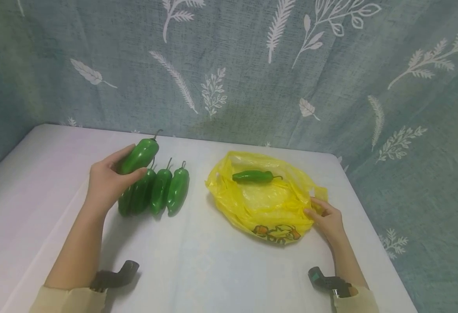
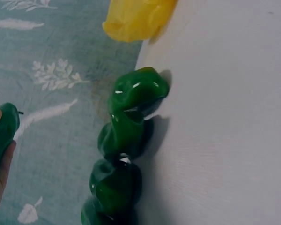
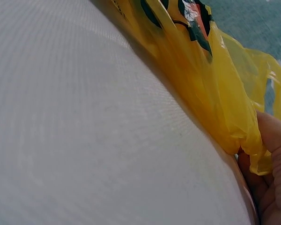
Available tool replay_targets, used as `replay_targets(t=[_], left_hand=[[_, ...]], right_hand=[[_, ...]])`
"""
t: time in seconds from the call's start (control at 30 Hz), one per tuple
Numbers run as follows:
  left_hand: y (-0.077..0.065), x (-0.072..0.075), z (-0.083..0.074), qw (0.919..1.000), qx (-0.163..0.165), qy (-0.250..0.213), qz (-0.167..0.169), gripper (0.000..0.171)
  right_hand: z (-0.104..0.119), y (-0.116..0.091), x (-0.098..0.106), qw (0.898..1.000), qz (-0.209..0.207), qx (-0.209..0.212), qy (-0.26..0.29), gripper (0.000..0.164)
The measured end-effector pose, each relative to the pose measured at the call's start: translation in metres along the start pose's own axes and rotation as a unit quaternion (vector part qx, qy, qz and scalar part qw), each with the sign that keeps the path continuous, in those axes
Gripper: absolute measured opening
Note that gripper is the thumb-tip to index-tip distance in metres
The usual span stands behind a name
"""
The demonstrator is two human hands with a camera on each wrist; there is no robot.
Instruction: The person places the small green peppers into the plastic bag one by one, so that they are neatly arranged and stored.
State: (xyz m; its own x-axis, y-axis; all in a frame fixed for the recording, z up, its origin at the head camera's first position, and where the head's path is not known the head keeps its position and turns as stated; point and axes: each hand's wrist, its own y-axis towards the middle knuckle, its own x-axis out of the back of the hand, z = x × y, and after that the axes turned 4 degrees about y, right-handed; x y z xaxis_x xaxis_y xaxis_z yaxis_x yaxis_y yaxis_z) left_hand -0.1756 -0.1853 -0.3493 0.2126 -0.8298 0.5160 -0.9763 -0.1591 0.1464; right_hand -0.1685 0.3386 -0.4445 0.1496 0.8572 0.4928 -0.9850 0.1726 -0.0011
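Observation:
My left hand grips a green pepper with a curved stem, raised above a row of several more green peppers lying side by side on the table. The left wrist view shows the held pepper at its left edge, apart from the row. A yellow plastic bag lies spread with its mouth upward, and one green pepper rests inside it. At the bag's right rim, my right hand pinches the plastic between thumb and fingers; the right wrist view shows the pinched yellow film.
A white cloth covers the table. Behind and to the right hangs a grey-green curtain with white leaf prints. Each wrist wears a dark camera mount, the left mount and the right mount.

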Motion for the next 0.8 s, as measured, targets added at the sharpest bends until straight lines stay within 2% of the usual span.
replay_targets(t=[0.13,0.33,0.5,0.8], left_hand=[[0.006,-0.002,-0.006,0.9999,-0.010,0.001,0.013,0.068],[0.015,-0.008,-0.016,0.9984,-0.013,-0.014,0.053,0.069],[0.022,-0.021,-0.023,0.9955,-0.016,-0.018,0.091,0.071],[0.031,-0.043,-0.035,0.9914,-0.044,-0.006,0.123,0.067]], right_hand=[[0.001,0.001,-0.001,1.000,0.002,0.006,0.004,0.047],[-0.001,0.001,-0.001,1.000,0.004,0.002,0.001,0.048],[-0.003,0.001,0.002,1.000,0.005,0.009,-0.008,0.050],[0.002,0.000,0.002,1.000,0.010,0.001,-0.010,0.051]])
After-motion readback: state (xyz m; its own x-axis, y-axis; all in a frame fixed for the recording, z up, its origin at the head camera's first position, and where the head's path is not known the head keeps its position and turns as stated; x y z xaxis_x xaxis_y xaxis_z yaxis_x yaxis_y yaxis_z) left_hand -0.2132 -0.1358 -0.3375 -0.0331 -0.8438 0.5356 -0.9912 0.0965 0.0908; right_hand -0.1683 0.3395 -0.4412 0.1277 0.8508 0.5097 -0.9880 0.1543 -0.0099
